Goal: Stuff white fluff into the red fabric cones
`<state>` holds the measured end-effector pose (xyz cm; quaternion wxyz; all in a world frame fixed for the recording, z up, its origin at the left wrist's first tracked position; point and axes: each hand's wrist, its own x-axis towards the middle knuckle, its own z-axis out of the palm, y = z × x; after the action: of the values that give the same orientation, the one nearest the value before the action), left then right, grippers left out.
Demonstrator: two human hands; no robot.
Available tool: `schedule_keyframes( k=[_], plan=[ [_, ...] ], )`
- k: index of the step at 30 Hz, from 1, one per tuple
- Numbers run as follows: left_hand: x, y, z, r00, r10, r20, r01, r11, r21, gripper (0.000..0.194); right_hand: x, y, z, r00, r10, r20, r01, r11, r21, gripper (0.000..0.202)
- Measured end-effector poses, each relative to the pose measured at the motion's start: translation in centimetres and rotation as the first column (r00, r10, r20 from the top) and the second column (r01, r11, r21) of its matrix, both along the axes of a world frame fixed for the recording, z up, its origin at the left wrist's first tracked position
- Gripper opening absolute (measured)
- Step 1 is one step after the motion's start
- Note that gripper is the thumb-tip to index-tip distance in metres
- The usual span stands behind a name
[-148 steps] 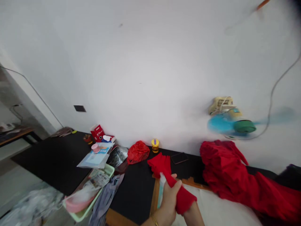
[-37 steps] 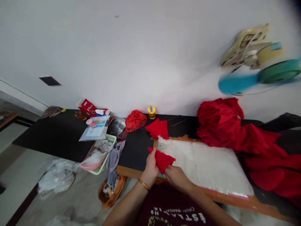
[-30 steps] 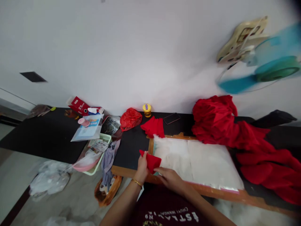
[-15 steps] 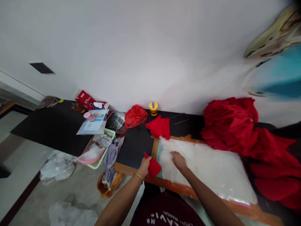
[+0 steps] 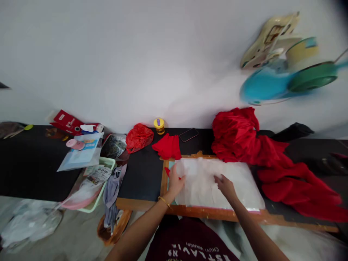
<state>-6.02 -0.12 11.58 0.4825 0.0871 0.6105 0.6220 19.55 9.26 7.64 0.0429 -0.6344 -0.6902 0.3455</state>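
My left hand, with a gold bracelet at the wrist, is at the left end of a stack of thin, whitish plastic sheets or bags. Bits of a folded red cloth show beside its fingers; most of that cloth is hidden. To the right, my right hand has its thumb and fingers pinched over the stack. Between both hands spreads a loose, see-through plastic layer, blurred, and its edge seems to lie in the right hand's pinch. Just beyond the stack lies a small pile of red cloth pieces.
A large heap of red cloth lies at the right. Along the wall sit a phone, a yellow-lidded jar and a red plastic bag. A green basket stands left. A blue item hangs upper right.
My left hand has moved with the red cloth from the table's front edge onto the stack. The right hand now pinches farther right along it. The view has turned right.
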Motion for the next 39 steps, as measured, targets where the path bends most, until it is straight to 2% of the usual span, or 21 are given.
schedule_keyframes(
  k=[2, 4, 6, 8, 10, 11, 13, 15, 17, 21, 23, 25, 27, 28, 29, 31, 33, 36, 39],
  plan=[
    [2.3, 1.8, 0.7, 0.98, -0.16, -0.12, 0.169, 0.983, 0.067, 0.072, -0.6, -1.1, 0.2, 0.999, 0.029, -0.039, -0.028, 0.999, 0.023, 0.029],
    [4.3, 3.3, 1.1, 0.933, -0.331, -0.138, 0.339, 0.94, 0.036, 0.065, -1.0, -1.9, 0.4, 0.99, 0.095, -0.106, -0.087, 0.993, 0.076, 0.027],
    [5.6, 4.2, 1.2, 0.897, -0.428, -0.106, 0.429, 0.903, -0.021, 0.047, -1.0, -2.2, 0.7, 0.968, 0.162, -0.193, -0.128, 0.976, 0.175, 0.025],
    [6.3, 4.5, 1.3, 0.889, -0.45, -0.08, 0.447, 0.893, -0.054, 0.031, -0.9, -2.0, 0.9, 0.934, 0.199, -0.297, -0.123, 0.959, 0.256, 0.031],
    [6.5, 4.3, 1.3, 0.893, -0.446, -0.064, 0.443, 0.895, -0.057, 0.024, -0.7, -1.6, 1.0, 0.885, 0.239, -0.4, -0.144, 0.957, 0.254, 0.053],
    [6.6, 4.2, 1.3, 0.896, -0.441, -0.055, 0.439, 0.897, -0.054, 0.022, -0.7, -1.4, 1.0, 0.859, 0.274, -0.433, -0.195, 0.956, 0.219, 0.061],
    [6.6, 3.9, 1.3, 0.905, -0.425, -0.034, 0.423, 0.905, -0.051, 0.02, -0.8, -0.7, 0.8, 0.852, 0.343, -0.396, -0.316, 0.939, 0.133, 0.056],
    [6.3, 3.7, 1.0, 0.922, -0.388, -0.016, 0.386, 0.92, -0.059, 0.019, -0.7, 0.2, 0.4, 0.895, 0.362, -0.261, -0.354, 0.932, 0.078, 0.044],
    [5.3, 3.4, 0.5, 0.948, -0.318, -0.005, 0.316, 0.946, -0.073, 0.019, -0.2, 1.5, -0.2, 0.947, 0.297, -0.125, -0.289, 0.954, 0.077, 0.041],
    [1.7, 2.2, -0.1, 0.99, -0.134, 0.04, 0.137, 0.987, -0.079, 0.027, 2.5, 4.8, -1.0, 0.986, 0.165, 0.002, -0.165, 0.983, 0.085, 0.045],
    [0.1, 1.4, 0.1, 0.993, -0.077, 0.089, 0.082, 0.995, -0.055, 0.036, 3.8, 5.9, -0.7, 0.991, 0.127, 0.047, -0.131, 0.986, 0.101, 0.053],
    [-0.8, 0.8, 0.7, 0.989, -0.051, 0.14, 0.053, 0.999, -0.012, 0.04, 4.2, 6.2, 0.3, 0.992, 0.098, 0.081, -0.113, 0.972, 0.204, 0.065],
    [-0.6, 0.4, 1.5, 0.982, -0.049, 0.182, 0.044, 0.998, 0.036, 0.038, 3.3, 5.1, 1.9, 0.992, 0.129, 0.013, -0.125, 0.928, 0.351, 0.067],
    [-0.2, 0.4, 1.9, 0.978, -0.059, 0.2, 0.048, 0.997, 0.058, 0.037, 2.3, 4.0, 2.9, 0.979, 0.187, -0.076, -0.14, 0.903, 0.406, 0.062],
    [0.4, 0.4, 2.2, 0.973, -0.072, 0.22, 0.056, 0.995, 0.077, 0.036, 1.0, 2.7, 3.8, 0.944, 0.262, -0.2, -0.158, 0.891, 0.425, 0.056],
    [2.0, 0.4, 2.8, 0.962, -0.128, 0.24, 0.105, 0.989, 0.106, 0.037, -2.2, -0.3, 5.4, 0.826, 0.36, -0.434, -0.2, 0.907, 0.371, 0.049],
    [3.4, 0.3, 3.1, 0.967, -0.194, 0.165, 0.182, 0.979, 0.088, 0.041, -5.1, -2.9, 6.2, 0.727, 0.423, -0.541, -0.241, 0.895, 0.376, 0.045],
    [3.9, -0.6, 3.4, 0.96, -0.28, -0.012, 0.279, 0.96, -0.034, 0.034, -7.2, -4.4, 6.5, 0.737, 0.337, -0.586, -0.135, 0.923, 0.361, 0.025],
    [2.3, -2.1, 3.9, 0.949, -0.311, -0.059, 0.302, 0.945, -0.129, 0.027, -6.4, -4.0, 6.7, 0.787, 0.208, -0.581, -0.085, 0.969, 0.232, 0.026]
  ],
)
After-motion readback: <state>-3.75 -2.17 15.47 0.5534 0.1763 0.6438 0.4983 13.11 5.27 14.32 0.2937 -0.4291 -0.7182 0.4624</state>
